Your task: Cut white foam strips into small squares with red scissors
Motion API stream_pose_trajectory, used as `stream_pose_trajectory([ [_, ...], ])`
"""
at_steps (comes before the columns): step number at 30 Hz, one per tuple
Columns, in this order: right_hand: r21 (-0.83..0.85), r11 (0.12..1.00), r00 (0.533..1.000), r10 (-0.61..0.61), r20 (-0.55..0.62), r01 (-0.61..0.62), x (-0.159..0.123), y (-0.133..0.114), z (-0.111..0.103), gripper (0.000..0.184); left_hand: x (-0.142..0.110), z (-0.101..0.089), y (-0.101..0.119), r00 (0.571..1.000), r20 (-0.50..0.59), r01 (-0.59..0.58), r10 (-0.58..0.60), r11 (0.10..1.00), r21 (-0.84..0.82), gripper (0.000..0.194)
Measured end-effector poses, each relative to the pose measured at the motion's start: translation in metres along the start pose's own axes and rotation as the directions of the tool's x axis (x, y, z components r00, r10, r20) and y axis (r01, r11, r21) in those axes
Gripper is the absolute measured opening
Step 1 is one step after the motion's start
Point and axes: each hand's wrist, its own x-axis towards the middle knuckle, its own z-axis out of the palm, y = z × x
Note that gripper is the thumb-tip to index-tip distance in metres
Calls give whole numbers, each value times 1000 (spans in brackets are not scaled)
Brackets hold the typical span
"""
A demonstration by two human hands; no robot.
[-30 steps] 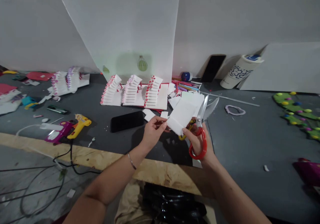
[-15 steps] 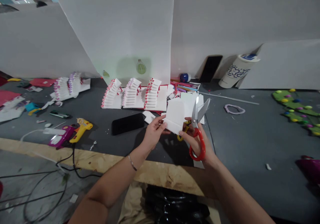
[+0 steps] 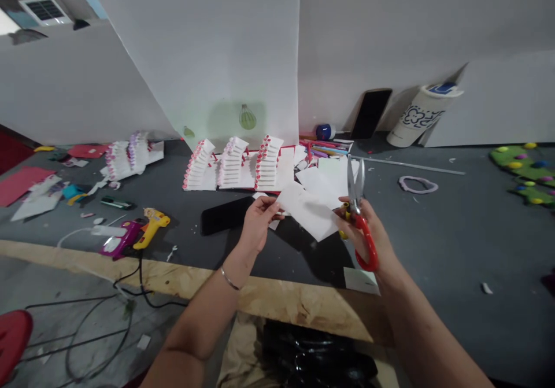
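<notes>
My left hand (image 3: 255,223) pinches the left edge of a white paper piece (image 3: 310,213) and holds it above the grey table (image 3: 455,237). My right hand (image 3: 368,235) grips red-handled scissors (image 3: 361,214) by the paper's right edge, blades pointing up and nearly closed. A black phone (image 3: 226,214) lies flat just left of my left hand. Behind my hands stand three fanned stacks of white strips with red tips (image 3: 234,162) on a white sheet, with loose white paper pieces (image 3: 332,174) beside them.
Yellow and pink glue guns (image 3: 136,232) with cables lie at the left by the wooden table edge (image 3: 281,298). A paper cup (image 3: 422,116) and a second phone (image 3: 370,113) lean on the wall. Green felt shapes (image 3: 522,171) are at the right. A large white board (image 3: 217,52) stands behind.
The scissor blades have closed from wide open to nearly together. The paper has tipped from upright to lying flatter between my hands. My right hand has shifted slightly right.
</notes>
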Motion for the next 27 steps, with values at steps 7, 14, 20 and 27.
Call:
stream_pose_trajectory([
  [7,0,999,999,-42,17,42,-1,-6,0,39,0,0,-8,998,3,64,-65,996,66,29],
  [14,1,998,996,-56,-69,56,4,-1,-8,37,-3,0,-9,986,87,134,-143,986,99,35],
  [20,7,993,981,-117,-157,120,3,1,-1,35,-9,8,-18,995,17,101,-102,995,14,36],
  [27,-1,989,976,-144,-162,146,2,1,3,37,-13,10,-18,995,-28,92,-93,995,-34,34],
])
